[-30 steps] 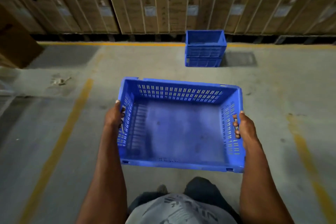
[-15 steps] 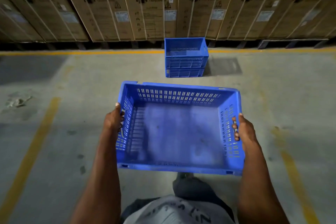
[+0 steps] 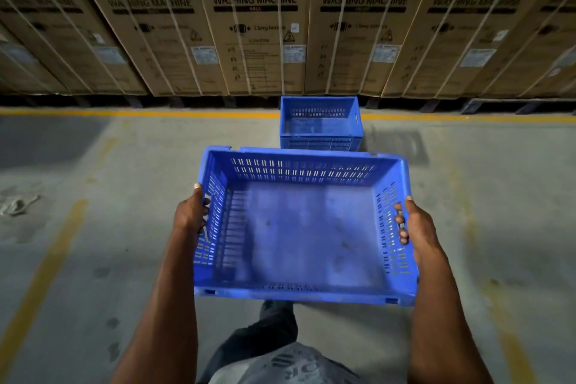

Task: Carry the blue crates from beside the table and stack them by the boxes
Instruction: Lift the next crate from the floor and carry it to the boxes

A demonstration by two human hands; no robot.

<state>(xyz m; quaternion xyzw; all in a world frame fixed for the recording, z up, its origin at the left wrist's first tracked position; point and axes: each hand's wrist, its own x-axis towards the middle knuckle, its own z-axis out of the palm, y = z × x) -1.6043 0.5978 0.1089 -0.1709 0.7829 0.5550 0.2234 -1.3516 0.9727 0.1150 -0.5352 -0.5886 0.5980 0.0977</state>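
Two hands, one load: we hold an empty blue crate (image 3: 299, 227) level in front of us, above the floor.
Left hand (image 3: 190, 215): we grip the crate's left wall, thumb on the rim, fingers (image 3: 204, 221) curled into the slots.
Right hand (image 3: 416, 224): we grip the right wall, thumb on the rim, fingers (image 3: 402, 226) curled through the handle slot.
Stacked crates (image 3: 321, 123): blue, just beyond the held crate's far rim, standing on the floor across a yellow line (image 3: 156, 113); how many are in the stack we cannot tell.
Boxes (image 3: 258, 37): a strapped cardboard row marked "WASHING MACHINE", directly behind the stack.
Floor (image 3: 109, 227): grey concrete, another yellow stripe (image 3: 46, 265) running near-left.
Scrap (image 3: 17, 204): a crumpled bit at far left.
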